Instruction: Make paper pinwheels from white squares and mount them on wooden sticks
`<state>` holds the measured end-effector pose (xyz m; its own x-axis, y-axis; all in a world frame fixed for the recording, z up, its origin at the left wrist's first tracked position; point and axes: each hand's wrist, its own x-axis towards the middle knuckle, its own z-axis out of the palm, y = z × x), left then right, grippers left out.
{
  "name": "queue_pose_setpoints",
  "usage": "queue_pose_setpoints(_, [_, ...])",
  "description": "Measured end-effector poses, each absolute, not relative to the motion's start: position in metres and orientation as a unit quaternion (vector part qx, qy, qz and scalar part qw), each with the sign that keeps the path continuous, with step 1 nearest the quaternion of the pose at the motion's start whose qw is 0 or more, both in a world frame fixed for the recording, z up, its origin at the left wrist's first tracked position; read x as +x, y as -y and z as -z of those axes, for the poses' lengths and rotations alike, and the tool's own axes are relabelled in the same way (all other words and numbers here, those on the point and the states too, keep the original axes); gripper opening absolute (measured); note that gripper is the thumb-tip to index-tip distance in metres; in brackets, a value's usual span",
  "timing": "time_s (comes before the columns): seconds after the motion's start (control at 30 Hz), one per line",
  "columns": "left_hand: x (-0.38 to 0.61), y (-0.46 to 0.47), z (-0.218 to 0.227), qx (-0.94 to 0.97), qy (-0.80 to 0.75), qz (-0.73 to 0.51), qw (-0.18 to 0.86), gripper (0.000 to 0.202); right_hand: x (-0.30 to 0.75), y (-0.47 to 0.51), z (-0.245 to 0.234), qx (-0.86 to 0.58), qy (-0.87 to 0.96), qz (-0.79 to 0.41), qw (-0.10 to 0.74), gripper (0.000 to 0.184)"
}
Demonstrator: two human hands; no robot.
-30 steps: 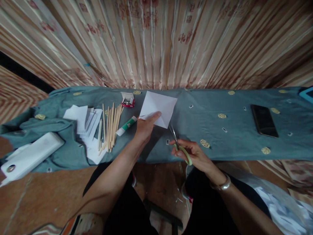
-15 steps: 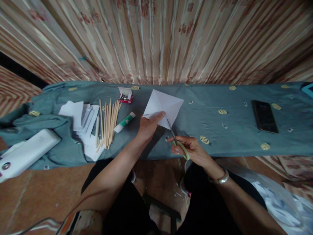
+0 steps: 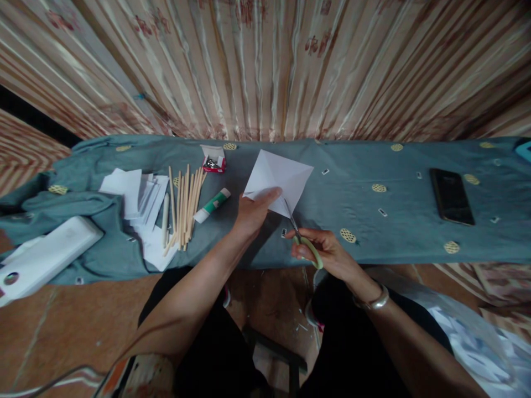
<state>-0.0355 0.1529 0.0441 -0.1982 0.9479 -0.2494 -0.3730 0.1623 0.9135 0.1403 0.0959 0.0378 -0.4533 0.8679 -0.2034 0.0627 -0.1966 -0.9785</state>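
Note:
My left hand [image 3: 251,213] pinches the near corner of a creased white paper square [image 3: 279,176], holding it tilted above the grey-blue cloth [image 3: 348,204]. My right hand [image 3: 321,251] grips green-handled scissors [image 3: 302,237]; their blades [image 3: 289,215] reach into the lower edge of the paper beside my left thumb. A metal bangle [image 3: 373,301] sits on my right wrist.
Left of the paper lie a green-and-white glue stick [image 3: 213,205], a bundle of wooden sticks [image 3: 185,207], a pile of paper scraps [image 3: 141,204] and a small red box of staples [image 3: 212,161]. A white device [image 3: 45,257] rests at far left, a black phone [image 3: 451,195] at right. Striped curtains hang behind.
The scissors have moved up from below the paper, and the blades now meet its lower edge. My left hand still holds the paper in about the same place.

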Motion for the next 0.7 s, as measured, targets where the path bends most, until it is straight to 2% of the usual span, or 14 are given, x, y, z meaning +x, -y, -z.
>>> queue_pose_setpoints(0.23, [-0.0351,-0.1541,-0.0431,0.281,-0.513,-0.586,0.561,0.029,0.1399,-0.0960,-0.0380,-0.415,0.565,-0.638,0.319,0.038])
queue_pose_setpoints(0.7, [-0.0357,-0.1537,-0.0419,0.284,-0.516,-0.576,0.567,0.024,0.1376,-0.0961,-0.0399,-0.428,0.552,-0.642,0.316,0.038])
